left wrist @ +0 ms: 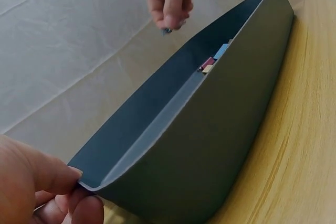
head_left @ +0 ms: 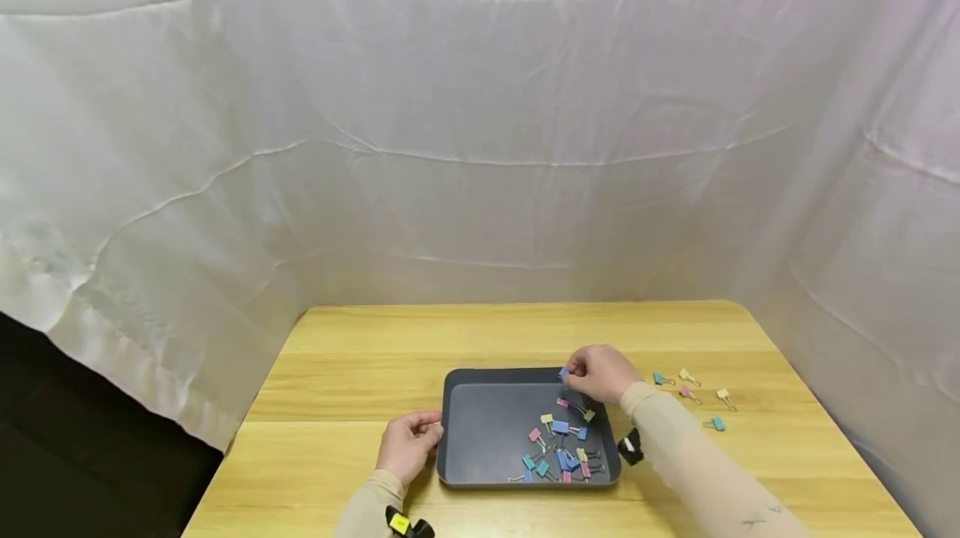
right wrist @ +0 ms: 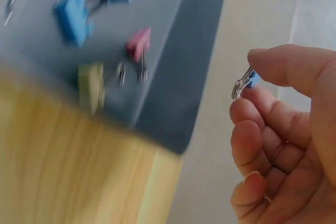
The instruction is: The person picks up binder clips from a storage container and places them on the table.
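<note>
A dark grey tray (head_left: 480,430) lies on the table with several coloured binder clips (head_left: 560,427) on its right half. My left hand (head_left: 406,448) pinches the tray's left rim between thumb and fingers, seen close up in the left wrist view. Over the tray's far right corner, my right hand (head_left: 600,373) holds a blue binder clip (right wrist: 253,80) between thumb and index finger, its silver wire handles sticking out. In the right wrist view a pink binder clip (right wrist: 139,44) and a yellow binder clip (right wrist: 91,87) lie in the tray nearby.
To the right of the tray, several loose binder clips (head_left: 688,393) in blue, pink and yellow lie on the wooden table (head_left: 360,363). A pale cloth curtain (head_left: 480,213) hangs behind the table and along its sides.
</note>
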Motion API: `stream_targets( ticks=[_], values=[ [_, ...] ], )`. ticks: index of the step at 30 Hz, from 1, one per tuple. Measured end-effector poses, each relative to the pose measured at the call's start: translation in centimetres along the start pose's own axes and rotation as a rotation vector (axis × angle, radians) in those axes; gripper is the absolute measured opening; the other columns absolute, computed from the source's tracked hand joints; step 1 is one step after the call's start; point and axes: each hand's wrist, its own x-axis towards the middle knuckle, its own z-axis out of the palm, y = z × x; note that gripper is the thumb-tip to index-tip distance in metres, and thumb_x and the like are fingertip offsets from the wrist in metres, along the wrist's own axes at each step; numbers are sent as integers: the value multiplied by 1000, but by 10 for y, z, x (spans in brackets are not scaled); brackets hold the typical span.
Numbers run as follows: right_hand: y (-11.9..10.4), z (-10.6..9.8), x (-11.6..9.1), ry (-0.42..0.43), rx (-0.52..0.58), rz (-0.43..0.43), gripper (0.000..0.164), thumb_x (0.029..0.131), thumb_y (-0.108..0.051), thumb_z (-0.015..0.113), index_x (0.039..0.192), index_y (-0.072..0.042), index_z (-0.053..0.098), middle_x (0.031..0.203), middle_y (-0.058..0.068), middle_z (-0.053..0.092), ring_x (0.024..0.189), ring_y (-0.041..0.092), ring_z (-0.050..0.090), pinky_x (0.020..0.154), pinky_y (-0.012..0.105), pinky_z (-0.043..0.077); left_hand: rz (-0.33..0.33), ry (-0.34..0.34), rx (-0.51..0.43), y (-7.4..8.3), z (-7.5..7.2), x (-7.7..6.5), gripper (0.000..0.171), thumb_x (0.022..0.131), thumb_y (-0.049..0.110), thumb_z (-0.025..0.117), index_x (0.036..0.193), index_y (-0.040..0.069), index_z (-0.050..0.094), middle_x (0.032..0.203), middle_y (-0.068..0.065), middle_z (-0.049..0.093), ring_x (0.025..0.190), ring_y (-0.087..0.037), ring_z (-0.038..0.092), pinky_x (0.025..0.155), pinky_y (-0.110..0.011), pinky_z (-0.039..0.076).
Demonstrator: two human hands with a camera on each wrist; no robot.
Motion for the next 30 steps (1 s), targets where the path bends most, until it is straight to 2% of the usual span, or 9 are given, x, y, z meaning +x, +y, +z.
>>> stream_targets(
  ticks=[9, 17, 23, 30],
  values=[
    [71, -37, -44, 60, 4, 84, 13, 86, -27, 71, 82, -15, 69, 70, -7, 58, 64, 10, 49, 61, 30, 44, 8, -8, -25, 1, 6, 0, 25, 83, -4, 67, 106, -14, 65, 77, -7, 62, 67, -19, 63, 56, -26, 55],
    [127, -44, -97, 15, -23, 177, 25, 87, -26, 70, 69, -15, 55, 62, -5, 49, 56, 10, 42, 54, 25, 35, 1, -14, -34, 2, 5, -1, 25, 84, -3, 67, 107, -14, 65, 77, -7, 62, 67, -19, 63, 56, -26, 55],
    [148, -43, -121, -22, -41, 202, 20, 84, -25, 73, 72, -16, 60, 63, -7, 52, 59, 10, 45, 56, 25, 39, -10, -7, -26, 3, 5, -2, 26, 84, -1, 67, 107, -13, 65, 78, -6, 63, 68, -18, 63, 56, -27, 55],
    [152, -39, -131, -44, -66, 204, 20, 81, -23, 76, 71, -16, 60, 64, -7, 52, 61, 11, 45, 57, 27, 38, -12, -8, -32, 3, 6, -1, 26, 84, -2, 67, 107, -14, 65, 78, -7, 62, 68, -18, 62, 56, -26, 55]
  ],
)
